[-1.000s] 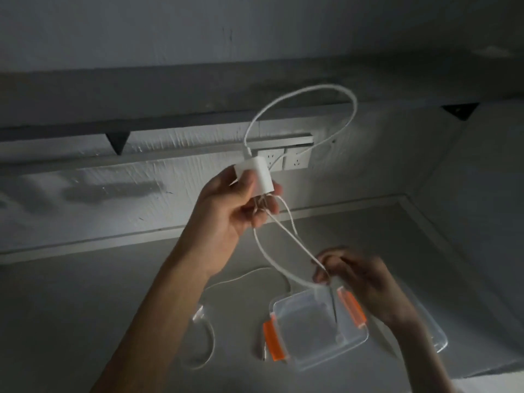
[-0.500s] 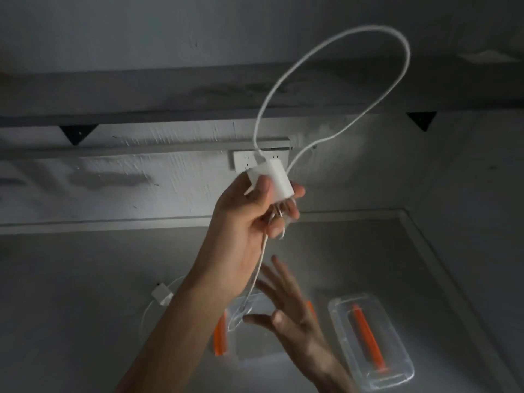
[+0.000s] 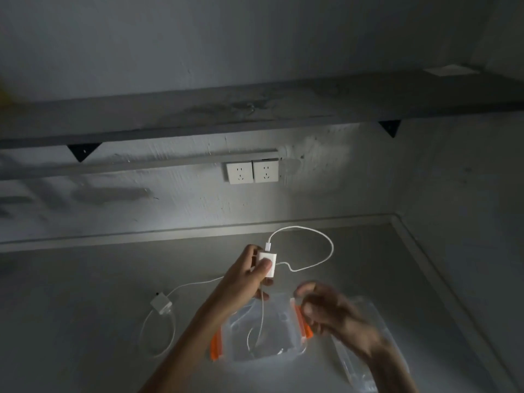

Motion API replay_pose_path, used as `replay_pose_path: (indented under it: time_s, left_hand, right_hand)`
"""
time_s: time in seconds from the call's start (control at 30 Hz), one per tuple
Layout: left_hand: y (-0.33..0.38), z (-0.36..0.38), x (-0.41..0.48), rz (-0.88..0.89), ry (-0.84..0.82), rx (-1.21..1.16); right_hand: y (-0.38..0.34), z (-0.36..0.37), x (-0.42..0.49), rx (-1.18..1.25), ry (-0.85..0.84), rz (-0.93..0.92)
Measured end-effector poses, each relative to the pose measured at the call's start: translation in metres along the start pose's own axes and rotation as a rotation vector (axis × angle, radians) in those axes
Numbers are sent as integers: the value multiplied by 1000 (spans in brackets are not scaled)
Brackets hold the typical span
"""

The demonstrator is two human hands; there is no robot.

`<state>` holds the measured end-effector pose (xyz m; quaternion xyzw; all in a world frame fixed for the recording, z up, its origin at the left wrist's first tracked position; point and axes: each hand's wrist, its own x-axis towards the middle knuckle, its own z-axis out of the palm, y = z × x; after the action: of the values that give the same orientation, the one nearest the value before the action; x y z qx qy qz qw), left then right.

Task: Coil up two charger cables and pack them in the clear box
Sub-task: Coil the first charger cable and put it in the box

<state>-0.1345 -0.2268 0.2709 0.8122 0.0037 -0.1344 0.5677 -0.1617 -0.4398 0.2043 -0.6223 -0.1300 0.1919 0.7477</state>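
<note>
Two chargers in view, neither coiled yet. Left hand [image 3: 249,275] is clamped on the white plug brick [image 3: 267,263], thumb pressed on its face, held up over the clear box [image 3: 263,336]. Its cable [image 3: 320,239] leaves the brick's top, loops out toward 2 o'clock, doubles back behind the brick, then a strand drops at 6 o'clock into the open box, where the tail curls loosely on the floor of it. Right hand [image 3: 331,313] sits at 4 o'clock from the brick, just by the box's right orange latch [image 3: 303,321]; fingers are curled, thumb and forefinger close together, but it's blurred, so I can't tell whether it's pinching the cable or is bare. Second charger [image 3: 161,304] lies on the worktop [image 3: 85,321] at 9 o'clock from the box, its own cable in a slack loop below it and a run trailing off toward the left hand. Box lid [image 3: 365,336] lies at 3 o'clock, well clear of both cables. Risks, as I judge it: the big free loop is springy & unrestrained, so w/o a firm grip it may flop or twist into a figure-eight rather than a neat coil; the tail already in the box could snag on the latch or rim as loops get pulled; and the 2nd cable's run passes close under the left arm, so it may get dragged or tangled w/ the first.
</note>
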Motion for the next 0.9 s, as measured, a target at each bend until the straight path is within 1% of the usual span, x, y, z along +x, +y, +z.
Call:
replay_pose_path:
  time_s: [0.1, 0.13, 0.17, 0.23, 0.27, 0.33, 0.37, 0.43, 0.53, 0.63, 0.7, 0.73, 0.8, 0.83, 0.9]
  left_hand:
    - [-3, -1, -1, -35, -23, 83]
    - [-2, -2, -3, -36, -25, 131]
    - [0, -3, -4, -35, -22, 193]
    - [4, -5, -6, -21, -6, 277]
    - [5, -7, -6, -13, 7, 301]
    - [7, -18, -8, 2, 42, 361]
    - [9, -25, -9, 4, 53, 359]
    - [13, -41, -14, 20, 58, 227]
    - [16, -63, -18, 66, 61, 54]
    - [18, -80, -23, 111, -28, -188]
    - [24, -85, -23, 153, -19, -357]
    - [26, -87, -21, 164, 3, -454]
    - [31, -93, -16, 177, 66, -649]
    - [31, -97, -13, 197, 129, -650]
    - [23, -104, -5, 214, 298, -502]
  right_hand:
    - [-16, 6, 23, -163, 241, -182]
    - [-22, 13, 31, -258, 292, -260]
    - [-27, 19, 40, -405, 321, -325]
    - [-33, 28, 57, -796, 317, -403]
    - [-35, 32, 65, -946, 311, -420]
    - [-41, 36, 80, -1067, 279, -462]
    - [-45, 36, 86, -1076, 254, -461]
    - [-54, 36, 95, -1022, 195, -438]
    - [-71, 39, 104, -795, 141, -381]
    - [-75, 48, 113, -618, 217, -409]
    - [-64, 63, 111, -459, 224, -447]
    - [-51, 72, 107, -402, 208, -440]
    - [-16, 96, 95, -370, 169, -339]
    - [1, 107, 84, -410, 147, -273]
    - [13, 126, 59, -584, 72, -161]
